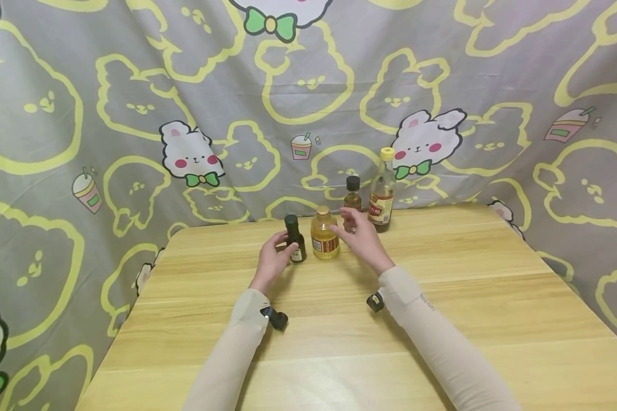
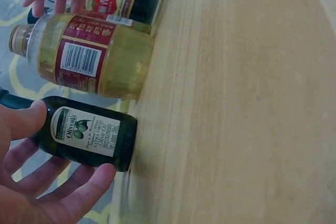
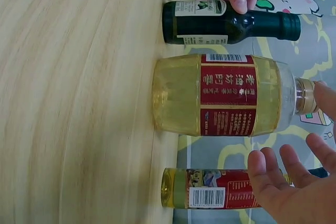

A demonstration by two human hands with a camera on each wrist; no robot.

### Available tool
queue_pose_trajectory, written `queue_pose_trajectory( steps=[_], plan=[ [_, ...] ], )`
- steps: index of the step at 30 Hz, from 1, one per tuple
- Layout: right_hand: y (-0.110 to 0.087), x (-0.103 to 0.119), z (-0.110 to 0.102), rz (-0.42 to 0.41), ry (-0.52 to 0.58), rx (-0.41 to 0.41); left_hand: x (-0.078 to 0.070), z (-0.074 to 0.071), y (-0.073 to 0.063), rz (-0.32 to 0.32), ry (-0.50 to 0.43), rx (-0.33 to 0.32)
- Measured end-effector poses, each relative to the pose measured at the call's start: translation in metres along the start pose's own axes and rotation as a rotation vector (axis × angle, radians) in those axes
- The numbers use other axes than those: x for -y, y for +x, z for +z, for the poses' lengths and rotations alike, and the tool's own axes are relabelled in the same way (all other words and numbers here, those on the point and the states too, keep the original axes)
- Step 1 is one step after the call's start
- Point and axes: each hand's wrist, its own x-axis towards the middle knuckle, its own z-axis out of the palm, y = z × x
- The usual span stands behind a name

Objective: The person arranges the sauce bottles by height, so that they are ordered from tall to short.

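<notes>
A small dark green olive oil bottle (image 2: 89,135) stands upright on the table. My left hand (image 1: 272,261) is around it from the left, thumb at its shoulder and the other fingers spread loosely along its far side. Right beside it stands a wider clear bottle of yellow oil (image 1: 325,242) with a red label and tan cap. To its right is my right hand (image 1: 366,240), fingers spread, with the thumb right at the cap in the right wrist view. Behind this hand, partly hidden, stands a slim black-capped bottle (image 1: 353,200) of yellow liquid with a red label.
A tall glass bottle (image 1: 381,208) with a yellow cap and dark liquid low inside stands at the back right. The wooden table (image 1: 319,342) ends at a grey patterned curtain (image 1: 226,91) right behind the bottles.
</notes>
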Motion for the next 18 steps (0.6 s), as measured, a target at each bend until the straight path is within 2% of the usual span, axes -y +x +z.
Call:
queue_pose_trajectory(
  steps=[6, 18],
  plan=[
    [-0.001, 0.002, 0.007, -0.007, -0.003, 0.018, 0.002, -0.001, 0.0, -0.002, 0.002, 0.002],
    [-0.001, 0.002, 0.018, -0.05, -0.099, 0.013, -0.001, 0.0, 0.002, -0.046, -0.01, 0.001]
  ],
)
